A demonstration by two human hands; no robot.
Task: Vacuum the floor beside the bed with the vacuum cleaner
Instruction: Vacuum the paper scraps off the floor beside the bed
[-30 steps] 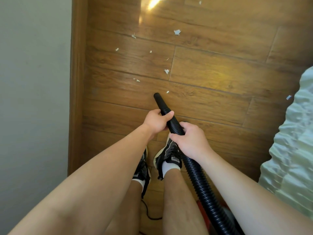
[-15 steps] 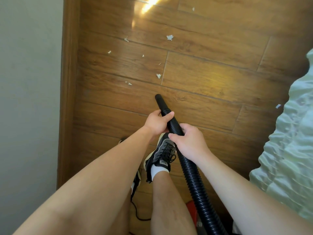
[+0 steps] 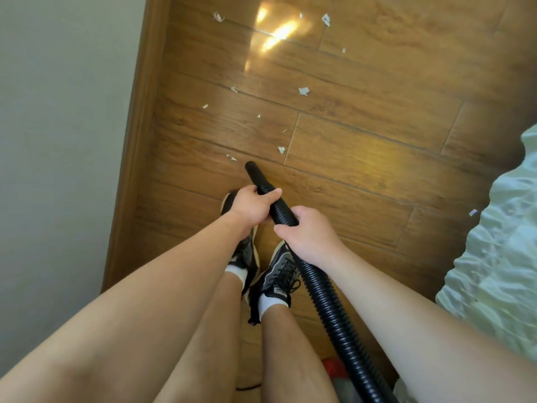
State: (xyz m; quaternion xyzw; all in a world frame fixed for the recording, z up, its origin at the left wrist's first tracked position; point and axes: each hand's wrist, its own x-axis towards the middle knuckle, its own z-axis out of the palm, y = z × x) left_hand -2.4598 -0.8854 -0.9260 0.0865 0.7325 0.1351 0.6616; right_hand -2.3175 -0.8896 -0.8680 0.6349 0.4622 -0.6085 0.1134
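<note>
1. A wood-plank floor (image 3: pixel 363 158) runs between a grey wall (image 3: pixel 58 141) with a wooden skirting board (image 3: pixel 136 158) on the left and the pale bed (image 3: pixel 499 257) on the right. White paper scraps (image 3: pixel 303 91) lie scattered ahead.
2. Both hands clamp the black vacuum hose (image 3: pixel 328 298), the left hand (image 3: pixel 252 206) near the nozzle (image 3: pixel 251 167) and the right hand (image 3: pixel 311 234) just behind it.
3. Compared with half a second ago, the left shoe (image 3: pixel 229 199) has stepped forward under the left hand, and the nozzle lies nearer the closest scraps.
</note>
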